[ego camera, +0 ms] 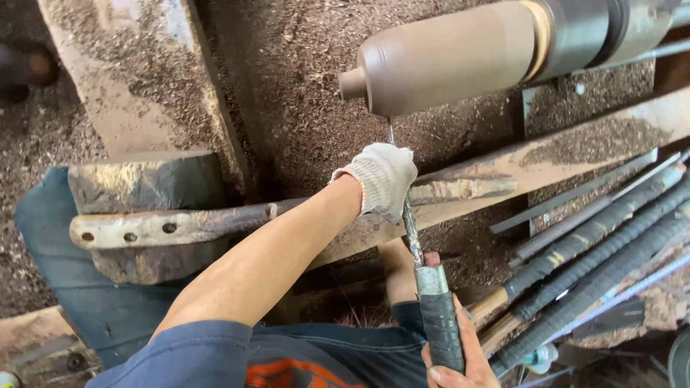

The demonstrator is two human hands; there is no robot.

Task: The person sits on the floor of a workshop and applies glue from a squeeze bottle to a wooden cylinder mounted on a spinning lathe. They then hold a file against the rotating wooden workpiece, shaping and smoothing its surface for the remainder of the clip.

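I keep my gloved left hand (381,179) clamped on the chisel (411,230) against the rest bar (215,223), my right hand (460,359) gripping its handle (440,323), easing the tip under the spinning wood (445,57).

Tool tip (390,131) hidden behind the turning wood (445,57); contact there impossible to tell. Shaft middle covered by the gloved left hand (381,179). Right hand (460,359) cut off by the bottom edge, only fingers and thumb showing around the taped handle (440,323). Lathe chuck (582,32) cut by the top edge, its far end out of view at the top right corner. Spare tools (596,266) running off the right edge, their tips unseen. Dark shape (25,65) at the left edge blurred, not identifiable. Small greenish object (543,356) under the spare tools too hidden to name.
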